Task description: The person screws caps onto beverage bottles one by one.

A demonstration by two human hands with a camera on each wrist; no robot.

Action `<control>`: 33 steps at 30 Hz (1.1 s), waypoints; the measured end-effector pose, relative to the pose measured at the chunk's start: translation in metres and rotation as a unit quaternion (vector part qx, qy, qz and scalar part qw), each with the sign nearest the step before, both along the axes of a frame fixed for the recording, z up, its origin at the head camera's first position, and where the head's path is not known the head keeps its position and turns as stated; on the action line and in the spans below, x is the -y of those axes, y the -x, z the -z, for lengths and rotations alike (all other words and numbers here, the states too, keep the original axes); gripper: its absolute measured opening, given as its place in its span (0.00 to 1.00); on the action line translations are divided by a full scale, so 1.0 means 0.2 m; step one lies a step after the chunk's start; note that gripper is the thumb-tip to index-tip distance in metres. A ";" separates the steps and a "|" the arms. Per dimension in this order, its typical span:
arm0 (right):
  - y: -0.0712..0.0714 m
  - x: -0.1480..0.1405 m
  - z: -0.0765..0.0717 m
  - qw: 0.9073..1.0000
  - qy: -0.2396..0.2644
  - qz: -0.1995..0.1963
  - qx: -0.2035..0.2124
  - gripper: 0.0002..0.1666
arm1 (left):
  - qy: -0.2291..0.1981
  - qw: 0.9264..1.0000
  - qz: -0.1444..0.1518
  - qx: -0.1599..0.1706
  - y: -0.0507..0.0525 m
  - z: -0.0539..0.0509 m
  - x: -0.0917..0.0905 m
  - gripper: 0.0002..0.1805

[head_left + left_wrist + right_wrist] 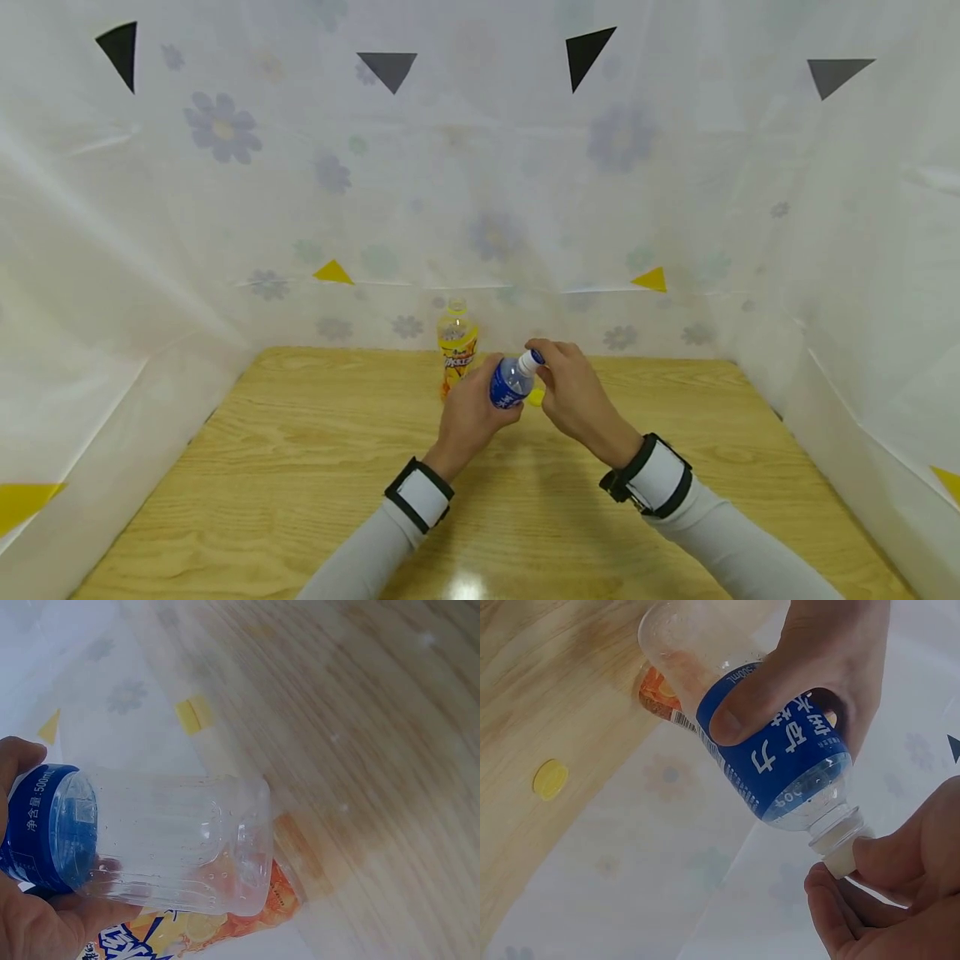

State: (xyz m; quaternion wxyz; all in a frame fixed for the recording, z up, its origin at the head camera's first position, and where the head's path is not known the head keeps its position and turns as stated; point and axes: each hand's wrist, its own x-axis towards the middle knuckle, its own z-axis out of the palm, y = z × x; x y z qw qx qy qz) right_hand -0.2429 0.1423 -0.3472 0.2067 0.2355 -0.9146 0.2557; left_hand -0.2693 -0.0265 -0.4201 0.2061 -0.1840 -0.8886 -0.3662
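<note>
White sheeting (480, 175) walls the table at 9, 12 & 3. Wood table (285, 467): near edge cut off at 6, long stretches of top out to side edges at 9 & 3. Orange-label btl (456, 340) upright near far edge, approx 10 o'clock of blue-label btl (502, 387), lower part partly behind L hand (472, 408). Blue-label btl held over table, tilted; long axis approx 7 to 1, neck toward 1 in head view, base hidden there. L hand clamped round its label. R hand (579, 398) at 3 o'clock of it. Yellow cap (550, 780) on table, part-hidden in head view. White cap (841, 859) at btl mouth, pinched btwn R thumb + finger; can't tell how far it's seated.
</note>
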 end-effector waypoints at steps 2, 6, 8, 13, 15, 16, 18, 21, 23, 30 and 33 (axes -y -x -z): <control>0.00 0.00 0.00 1.000 0.000 0.000 -0.002 0.21 | -0.001 1.000 0.002 0.002 0.00 0.00 0.00 0.38; 0.01 0.00 0.01 1.000 -0.002 0.000 -0.005 0.20 | -0.002 1.000 0.003 0.000 -0.01 0.00 0.00 0.38; 0.01 0.00 0.01 1.000 -0.002 -0.001 -0.008 0.19 | 0.001 1.000 0.003 -0.007 0.00 0.00 0.00 0.38; 0.02 0.00 0.02 1.000 -0.001 -0.004 -0.021 0.18 | 0.006 1.000 0.000 -0.020 0.00 -0.01 0.01 0.38; 0.02 0.00 0.02 1.000 0.000 -0.004 -0.026 0.16 | 0.008 1.000 0.001 -0.021 0.00 0.00 0.01 0.38; 0.03 0.00 0.02 1.000 0.001 -0.004 -0.028 0.15 | 0.010 1.000 0.001 -0.022 0.00 0.00 0.01 0.38; 0.03 0.00 0.03 0.999 0.003 -0.003 -0.033 0.14 | 0.013 1.000 0.001 -0.020 0.00 0.00 0.01 0.38; 0.03 0.01 0.03 0.999 0.004 -0.001 -0.039 0.12 | 0.016 1.000 -0.001 -0.018 0.00 0.00 0.01 0.38; 0.03 0.01 0.03 0.999 0.005 0.001 -0.041 0.11 | 0.016 1.000 0.000 -0.017 0.00 0.01 0.00 0.38; 0.04 0.01 0.04 0.999 0.011 0.000 -0.052 0.08 | 0.011 1.000 0.005 -0.020 0.00 0.01 0.00 0.38; 0.05 0.01 0.04 0.998 0.014 -0.001 -0.061 0.06 | 0.010 1.000 0.006 -0.025 0.00 0.01 -0.01 0.38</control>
